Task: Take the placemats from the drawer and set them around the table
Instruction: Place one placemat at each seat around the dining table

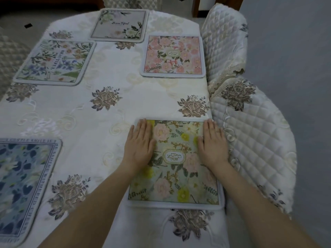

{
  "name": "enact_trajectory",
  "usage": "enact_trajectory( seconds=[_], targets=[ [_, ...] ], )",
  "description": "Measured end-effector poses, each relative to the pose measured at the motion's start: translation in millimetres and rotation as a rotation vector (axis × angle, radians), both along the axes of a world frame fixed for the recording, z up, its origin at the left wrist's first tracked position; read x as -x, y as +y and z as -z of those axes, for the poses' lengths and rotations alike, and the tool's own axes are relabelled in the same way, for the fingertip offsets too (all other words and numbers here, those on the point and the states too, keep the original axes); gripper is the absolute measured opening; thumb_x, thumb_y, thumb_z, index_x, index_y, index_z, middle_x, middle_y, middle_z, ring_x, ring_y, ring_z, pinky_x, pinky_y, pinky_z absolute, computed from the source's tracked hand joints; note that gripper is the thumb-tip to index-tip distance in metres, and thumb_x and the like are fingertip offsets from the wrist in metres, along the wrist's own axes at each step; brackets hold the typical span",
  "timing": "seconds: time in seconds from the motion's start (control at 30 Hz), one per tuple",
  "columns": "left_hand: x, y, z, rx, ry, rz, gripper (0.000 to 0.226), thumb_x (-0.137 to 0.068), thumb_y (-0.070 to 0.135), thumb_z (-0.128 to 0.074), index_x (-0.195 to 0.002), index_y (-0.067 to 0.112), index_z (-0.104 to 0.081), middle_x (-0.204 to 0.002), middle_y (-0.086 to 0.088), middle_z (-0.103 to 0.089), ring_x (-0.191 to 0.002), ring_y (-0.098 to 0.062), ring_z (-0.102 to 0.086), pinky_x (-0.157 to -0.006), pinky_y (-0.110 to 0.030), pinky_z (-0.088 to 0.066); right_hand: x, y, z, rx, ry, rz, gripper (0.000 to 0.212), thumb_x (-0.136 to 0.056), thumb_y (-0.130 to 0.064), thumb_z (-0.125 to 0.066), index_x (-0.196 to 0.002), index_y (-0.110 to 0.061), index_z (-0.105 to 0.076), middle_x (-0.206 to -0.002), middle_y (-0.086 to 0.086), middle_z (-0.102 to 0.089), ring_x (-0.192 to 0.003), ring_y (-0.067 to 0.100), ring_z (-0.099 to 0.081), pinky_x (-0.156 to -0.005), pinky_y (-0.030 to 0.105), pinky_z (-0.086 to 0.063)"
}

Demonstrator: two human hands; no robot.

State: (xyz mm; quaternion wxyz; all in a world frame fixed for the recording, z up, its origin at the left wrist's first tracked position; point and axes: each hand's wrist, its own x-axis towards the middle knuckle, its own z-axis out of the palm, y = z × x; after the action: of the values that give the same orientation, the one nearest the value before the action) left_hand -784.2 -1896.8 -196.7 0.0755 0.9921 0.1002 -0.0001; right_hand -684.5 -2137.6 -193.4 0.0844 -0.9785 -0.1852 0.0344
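Placemat (176, 169) lies under left hand (140, 142) and right hand (213, 142) — fingers flat, together; blue placemat (21, 185) cut off.

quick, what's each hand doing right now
Left hand: open, pressing flat on the green placemat.
Right hand: open, flat on the same placemat.

Dim, flat, cool light; no hard shadows or glare. Soft near my forearms, wide-angle bending at edges, slightly grainy.
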Motion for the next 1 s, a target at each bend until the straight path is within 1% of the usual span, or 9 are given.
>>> enact_trajectory(
  seconds=[0.1,0.17,0.23,0.4,0.6,0.77,0.87,0.93,1.0],
  targets=[
    [31.4,-52.6,-1.9,0.073,-0.030,0.146,0.058,-0.100,0.036,-0.014,-0.152,0.011,-0.008,-0.160,-0.007,-0.002,-0.148,-0.019,0.003,-0.119,-0.040,0.002,52.0,26.9,-14.5,-0.134,0.033,-0.069,0.063,-0.099,-0.042,-0.010,-0.152,-0.008,-0.008,-0.160,0.008,-0.007,-0.148,0.020,-0.003,-0.120,0.036,0.003],
    [54.3,-83.3,4.3,0.138,-0.009,0.209,0.059,-0.099,0.035,-0.016,-0.152,0.010,-0.010,-0.160,-0.006,-0.006,-0.148,-0.017,0.001,-0.118,-0.041,-0.004,95.2,40.7,-12.0,-0.130,0.047,-0.164,0.060,-0.102,-0.043,-0.010,-0.153,-0.012,-0.009,-0.160,0.005,-0.006,-0.147,0.018,-0.001,-0.119,0.037,-0.001],
    [62.4,-90.7,12.6,0.157,-0.009,0.189,0.061,-0.096,0.033,-0.019,-0.152,0.010,-0.011,-0.160,-0.005,-0.010,-0.148,-0.017,-0.003,-0.117,-0.042,-0.009,117.4,42.3,-0.1,-0.102,0.041,-0.201,0.059,-0.102,-0.044,-0.012,-0.153,-0.014,-0.013,-0.160,0.004,-0.010,-0.148,0.017,-0.002,-0.118,0.038,-0.005],
    [70.3,-68.7,13.9,0.109,0.020,0.160,0.059,-0.100,0.038,-0.017,-0.152,0.009,-0.014,-0.160,-0.005,-0.008,-0.148,-0.015,-0.002,-0.119,-0.040,-0.008,114.4,27.5,11.2,-0.076,0.058,-0.183,0.060,-0.101,-0.047,-0.009,-0.153,-0.018,-0.005,-0.161,-0.002,-0.002,-0.147,0.013,0.006,-0.120,0.039,-0.004],
    [92.8,-32.5,7.5,0.092,0.029,0.113,0.063,-0.100,0.046,-0.017,-0.151,0.009,-0.018,-0.159,-0.005,-0.012,-0.148,-0.015,-0.006,-0.119,-0.035,-0.008,110.6,-9.7,13.2,-0.089,0.088,-0.108,0.063,-0.100,-0.047,-0.020,-0.153,-0.017,-0.007,-0.160,-0.001,-0.006,-0.147,0.012,0.002,-0.120,0.035,-0.002],
    [96.2,-29.2,-3.0,0.102,0.080,0.083,0.065,-0.099,0.049,-0.013,-0.152,0.011,-0.015,-0.159,-0.003,-0.009,-0.148,-0.017,-0.007,-0.119,-0.032,-0.002,109.6,-23.9,0.6,-0.055,0.087,-0.095,0.065,-0.097,-0.048,-0.017,-0.153,-0.014,-0.012,-0.158,0.000,-0.009,-0.147,0.016,-0.006,-0.119,0.037,-0.006],
    [91.4,-28.5,-19.1,0.096,0.159,0.074,0.075,-0.092,0.057,-0.003,-0.152,0.012,-0.010,-0.160,-0.004,-0.006,-0.148,-0.018,-0.003,-0.119,-0.030,0.002,107.8,-20.2,-11.3,-0.029,0.136,-0.102,0.069,-0.094,-0.051,-0.009,-0.153,-0.015,-0.009,-0.160,0.002,-0.008,-0.147,0.016,-0.003,-0.120,0.037,-0.003],
    [86.7,-28.3,-39.3,0.087,0.243,0.076,0.082,-0.085,0.058,0.000,-0.153,0.013,-0.012,-0.160,-0.004,-0.009,-0.148,-0.019,-0.006,-0.119,-0.033,-0.007,104.9,-19.5,-24.0,0.013,0.209,-0.112,0.068,-0.094,-0.051,-0.006,-0.153,-0.018,-0.007,-0.161,0.001,-0.005,-0.147,0.016,0.000,-0.120,0.038,-0.002],
    [82.9,-27.0,-65.8,0.075,0.237,0.089,0.079,-0.084,0.055,-0.005,-0.148,0.015,-0.028,-0.154,-0.004,-0.031,-0.141,-0.020,-0.028,-0.111,-0.034,-0.025,102.5,-16.6,-44.2,0.004,0.263,-0.112,0.059,-0.099,-0.047,-0.016,-0.152,-0.021,-0.016,-0.160,0.002,-0.011,-0.147,0.018,-0.006,-0.119,0.042,-0.012]
  ],
)
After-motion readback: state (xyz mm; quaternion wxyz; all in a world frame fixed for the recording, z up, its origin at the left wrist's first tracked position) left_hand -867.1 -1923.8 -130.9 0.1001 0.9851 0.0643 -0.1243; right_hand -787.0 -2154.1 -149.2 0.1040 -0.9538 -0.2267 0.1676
